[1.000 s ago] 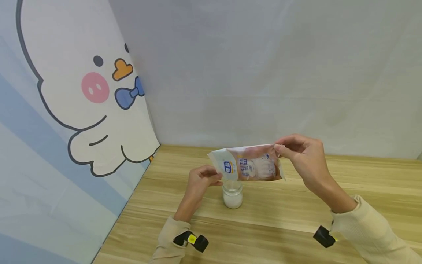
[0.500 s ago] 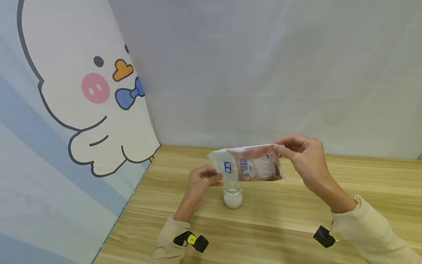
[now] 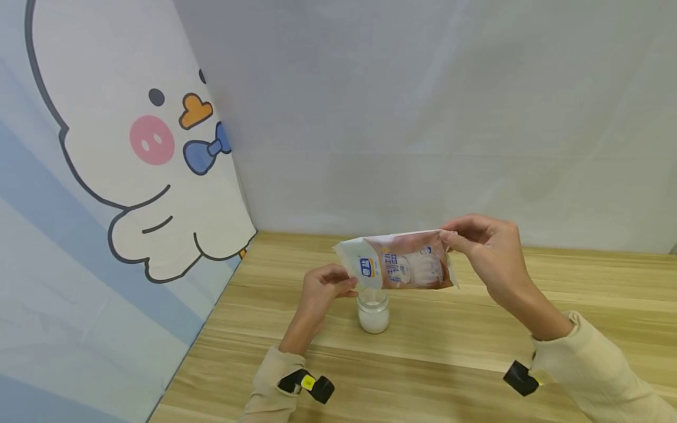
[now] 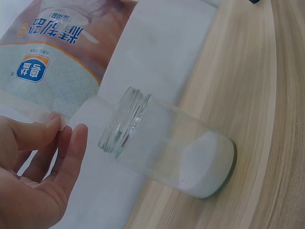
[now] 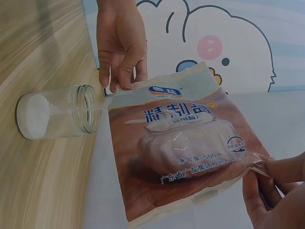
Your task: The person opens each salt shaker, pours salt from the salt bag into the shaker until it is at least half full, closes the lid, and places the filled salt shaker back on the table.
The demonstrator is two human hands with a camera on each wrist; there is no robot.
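A salt bag [image 3: 407, 264], brown and pale blue with printed Chinese lettering, is tilted sideways above the table. My right hand [image 3: 492, 249] pinches its bottom corner, thumb against fingers, on the right. At the bag's top end, my left hand [image 3: 324, 289] pinches the lower edge near the mouth. Just below that end stands an upright glass jar [image 3: 373, 314] without a lid. White salt [image 4: 205, 164] covers the jar's bottom part, seen in the left wrist view. A thin white stream [image 5: 103, 104] runs from the bag's mouth to the jar's opening in the right wrist view.
The jar stands on a wood-grain table [image 3: 449, 358]. A pale grey cloth wall [image 3: 423, 117] rises behind it, and a backdrop with a cartoon duck [image 3: 143, 147] borders the left side. Black wrist cameras [image 3: 520, 378] hang below both sleeves.
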